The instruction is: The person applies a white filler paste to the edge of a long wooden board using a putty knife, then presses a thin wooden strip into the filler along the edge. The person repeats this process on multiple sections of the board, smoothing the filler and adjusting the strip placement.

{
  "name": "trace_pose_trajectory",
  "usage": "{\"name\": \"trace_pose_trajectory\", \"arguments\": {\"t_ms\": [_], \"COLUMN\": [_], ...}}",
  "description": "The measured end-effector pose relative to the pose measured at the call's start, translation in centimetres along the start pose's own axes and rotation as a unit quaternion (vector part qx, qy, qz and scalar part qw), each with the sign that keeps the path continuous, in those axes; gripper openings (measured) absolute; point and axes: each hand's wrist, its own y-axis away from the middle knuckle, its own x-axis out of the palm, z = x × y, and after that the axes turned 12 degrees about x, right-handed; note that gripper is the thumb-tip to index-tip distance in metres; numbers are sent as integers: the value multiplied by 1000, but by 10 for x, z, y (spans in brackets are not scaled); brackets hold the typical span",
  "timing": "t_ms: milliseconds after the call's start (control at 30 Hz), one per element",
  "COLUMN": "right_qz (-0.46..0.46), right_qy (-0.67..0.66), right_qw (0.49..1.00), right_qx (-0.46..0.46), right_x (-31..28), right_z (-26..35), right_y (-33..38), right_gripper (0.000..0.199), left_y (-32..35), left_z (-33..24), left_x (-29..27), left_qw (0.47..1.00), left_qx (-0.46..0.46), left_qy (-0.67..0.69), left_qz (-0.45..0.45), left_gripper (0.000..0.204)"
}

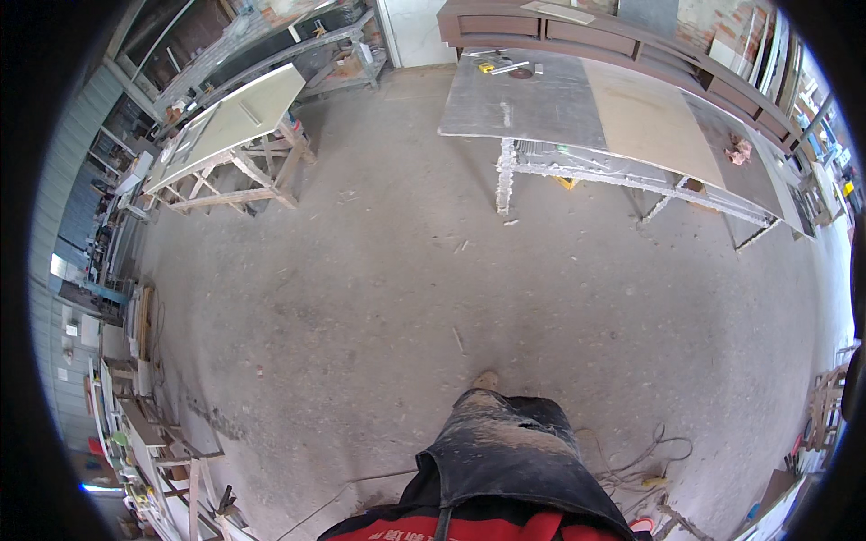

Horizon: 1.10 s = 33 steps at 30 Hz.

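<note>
Neither my left hand nor my right hand shows in the view. At the lower edge I see my dusty dark apron (501,455) over red and black clothing, and the tip of one shoe (487,380) on the floor. Ahead to the right stands a long worktable (645,113) with grey and tan boards as its top. On its far left end lie a small yellow tool (486,68) and a dark round disc (521,74). A crumpled pinkish cloth (739,150) rests toward its right end.
A wooden trestle (262,171) bears a pale panel (236,119) at the far left. Behind the worktable runs a long brown cabinet (586,39). Cords (654,442) lie coiled at my lower right. Racks with timber (144,325) line the left wall. Scraps litter the concrete floor (379,298).
</note>
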Motion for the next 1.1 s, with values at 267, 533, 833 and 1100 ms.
{"name": "trace_pose_trajectory", "arguments": {"t_ms": [267,533,833,1100], "right_qz": [-19,-36,-72,-100], "right_qy": [-34,-76,-162,-70], "right_qw": [999,996,984,977], "right_qx": [11,29,22,-176], "right_x": [-9,-14,-44,-7], "right_z": [-4,-13,-45,74], "right_y": [1,5,9,12], "right_gripper": [15,15,16,14], "left_y": [-22,-58,-78,-201], "left_z": [-17,-26,-94,-300], "left_x": [-10,-5,-112,-265], "left_qw": [997,975,954,892], "left_qx": [20,89,65,393], "left_qy": [-71,-186,-279,-2], "left_qz": [26,87,-88,-222], "left_gripper": [47,48,38,31]}}
